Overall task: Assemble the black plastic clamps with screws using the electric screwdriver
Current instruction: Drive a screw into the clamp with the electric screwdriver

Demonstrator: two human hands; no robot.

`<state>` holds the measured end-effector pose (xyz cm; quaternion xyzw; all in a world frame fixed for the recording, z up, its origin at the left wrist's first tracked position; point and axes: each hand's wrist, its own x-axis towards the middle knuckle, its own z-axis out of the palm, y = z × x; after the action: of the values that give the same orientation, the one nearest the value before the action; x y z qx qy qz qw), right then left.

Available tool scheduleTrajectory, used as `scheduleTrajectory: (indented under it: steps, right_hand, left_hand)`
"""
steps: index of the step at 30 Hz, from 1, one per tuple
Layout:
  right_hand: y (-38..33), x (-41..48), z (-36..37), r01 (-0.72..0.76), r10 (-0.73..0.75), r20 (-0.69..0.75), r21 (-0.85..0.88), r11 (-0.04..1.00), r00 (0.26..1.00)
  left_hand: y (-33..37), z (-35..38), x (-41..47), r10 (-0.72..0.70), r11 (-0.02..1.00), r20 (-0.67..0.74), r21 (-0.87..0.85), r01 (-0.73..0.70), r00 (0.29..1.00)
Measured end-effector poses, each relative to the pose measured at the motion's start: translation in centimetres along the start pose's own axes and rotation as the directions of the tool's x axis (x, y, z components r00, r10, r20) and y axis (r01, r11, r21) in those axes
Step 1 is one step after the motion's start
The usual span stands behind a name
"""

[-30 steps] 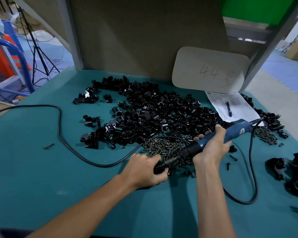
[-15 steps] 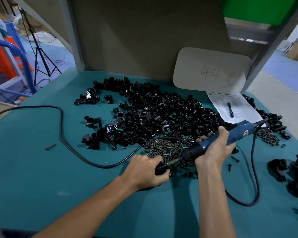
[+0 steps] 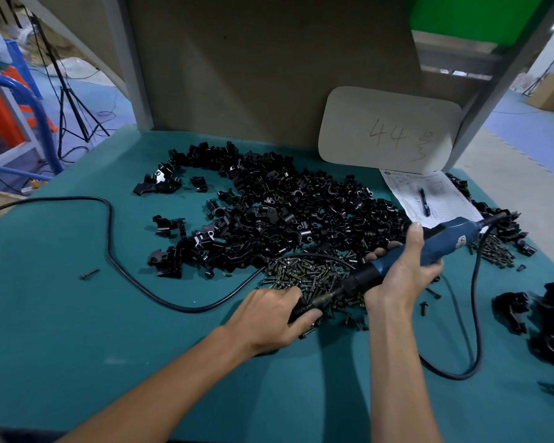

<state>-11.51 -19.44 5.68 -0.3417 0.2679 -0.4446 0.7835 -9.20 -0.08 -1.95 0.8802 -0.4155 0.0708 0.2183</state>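
Inside right hand (image 3: 400, 276), electric screwdriver (image 3: 445, 243).

Teal table (image 3: 77, 346), numbered white board (image 3: 387, 132), paper sheet (image 3: 442, 199), pen (image 3: 423, 202), tripod (image 3: 74, 113)

clamps (image 3: 288, 219) glossy blk plastic | screws (image 3: 307, 273) dull metal | table (image 3: 77, 330) matt teal

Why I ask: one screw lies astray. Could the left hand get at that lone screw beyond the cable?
Probably, though not freely: only the flat cable lies between the left hand and the lone screw, but that hand grips a clamp under the screwdriver bit.
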Motion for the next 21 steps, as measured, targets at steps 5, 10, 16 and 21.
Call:
scheduleTrajectory:
  steps: [5, 10, 16, 21]
  right_hand:
    - [0.3, 0.4, -0.2, 0.01, -0.01, -0.034, -0.008, 1.0, 0.999]
    - [0.7, 0.4, -0.2, 0.02, -0.02, -0.037, -0.011, 1.0, 0.999]
    - [1.0, 0.3, -0.1, 0.033, -0.033, -0.041, 0.003, 0.999, 0.999]
    - [1.0, 0.2, -0.1, 0.041, -0.041, -0.038, 0.006, 0.999, 0.998]
  left_hand:
    - [-0.2, 0.3, 0.2, 0.022, 1.0, 0.059, 0.017, -0.023, 0.998]
    - [-0.3, 0.4, 0.3, 0.013, 1.0, 0.052, 0.019, -0.014, 0.999]
    - [-0.4, 0.6, 0.3, 0.02, 0.999, 0.035, 0.032, -0.021, 0.999]
    - [-0.3, 0.4, 0.4, 0.015, 0.999, 0.047, 0.04, -0.017, 0.999]
